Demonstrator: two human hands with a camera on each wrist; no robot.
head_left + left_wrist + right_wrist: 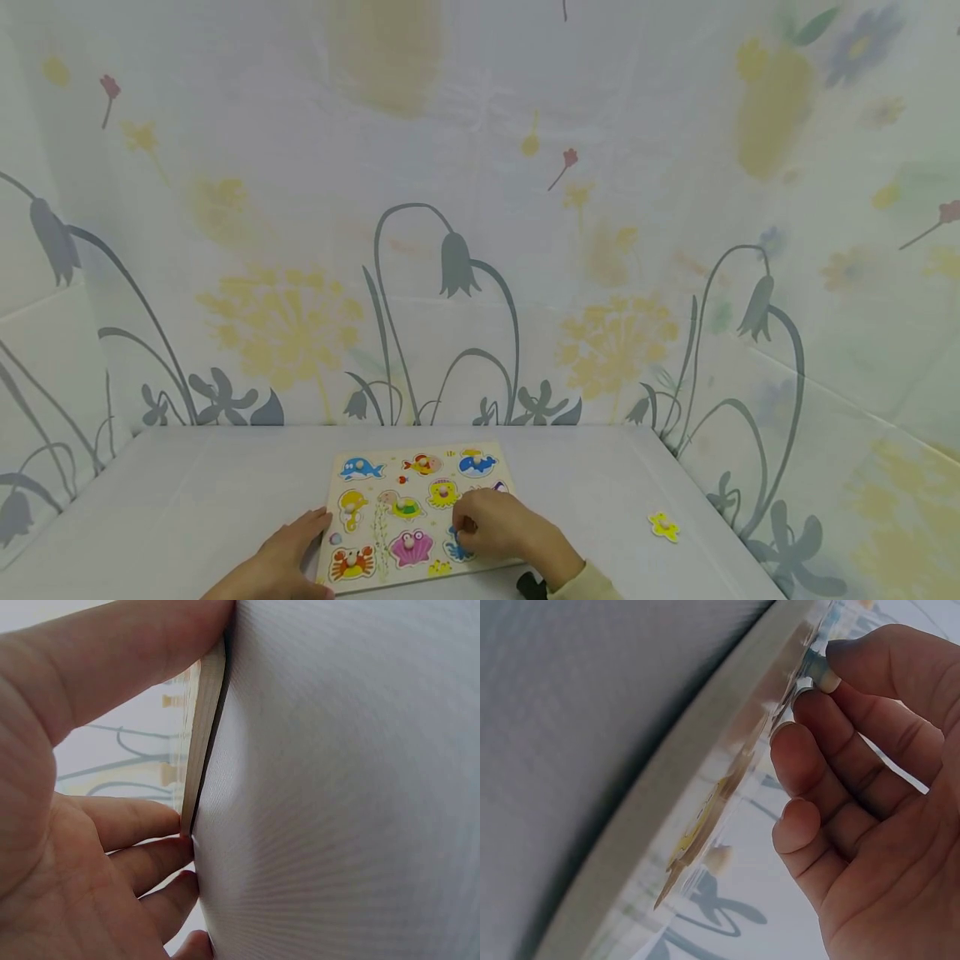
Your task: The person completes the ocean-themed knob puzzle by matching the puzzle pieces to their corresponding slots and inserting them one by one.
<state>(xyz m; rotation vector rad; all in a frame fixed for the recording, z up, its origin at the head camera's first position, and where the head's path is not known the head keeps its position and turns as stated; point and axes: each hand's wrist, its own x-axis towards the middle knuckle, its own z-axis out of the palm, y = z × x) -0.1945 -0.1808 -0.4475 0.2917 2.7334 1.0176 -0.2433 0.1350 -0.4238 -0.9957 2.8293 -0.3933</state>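
Note:
A pale wooden peg puzzle board with sea-animal pieces lies on the table. My left hand rests against its left side and near-left corner; in the left wrist view the extended fingers and thumb touch the board's edge. Over the board's near-right part, my right hand pinches the knob of a blue puzzle piece, mostly covered by the fingers. A crab piece, a pink shell piece and a turtle piece sit on the board, among several others.
To the right, a yellow starfish piece lies apart on the white tabletop. A dark object shows beside the right wrist. Behind the table and along its sides hangs a floral-patterned curtain.

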